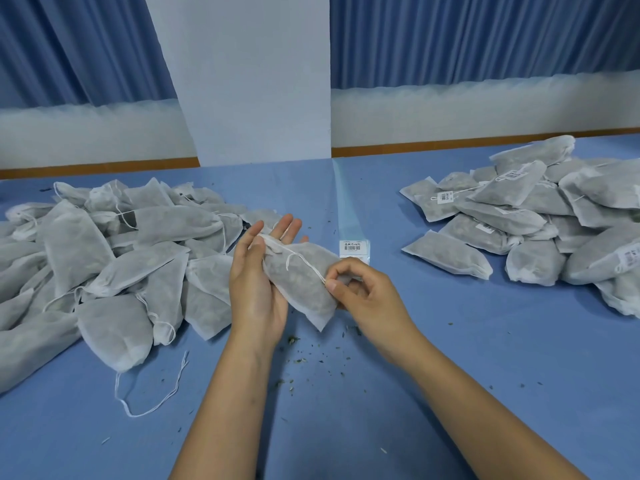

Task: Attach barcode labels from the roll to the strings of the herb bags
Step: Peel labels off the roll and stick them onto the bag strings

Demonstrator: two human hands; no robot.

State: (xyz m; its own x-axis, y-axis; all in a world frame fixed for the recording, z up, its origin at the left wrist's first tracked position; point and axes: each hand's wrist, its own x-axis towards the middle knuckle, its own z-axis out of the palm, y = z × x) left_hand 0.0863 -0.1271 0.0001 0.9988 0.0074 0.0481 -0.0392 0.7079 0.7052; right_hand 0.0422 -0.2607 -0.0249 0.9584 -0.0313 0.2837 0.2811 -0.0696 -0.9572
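Note:
A white mesh herb bag (300,285) lies across my left hand (258,271), whose fingers are straight under it while the thumb presses its tied neck. My right hand (360,289) pinches the end of the bag's white string (304,261) between thumb and forefinger, pulling it taut over the bag. A barcode label (354,247) sits at the near end of a clear backing strip (343,202) on the blue table, just beyond the bag.
A heap of unlabelled herb bags (104,258) covers the table's left side, one loose string (152,393) trailing toward me. A pile of labelled bags (540,230) lies at the right. Herb crumbs (311,355) dot the blue table (450,358) near my wrists.

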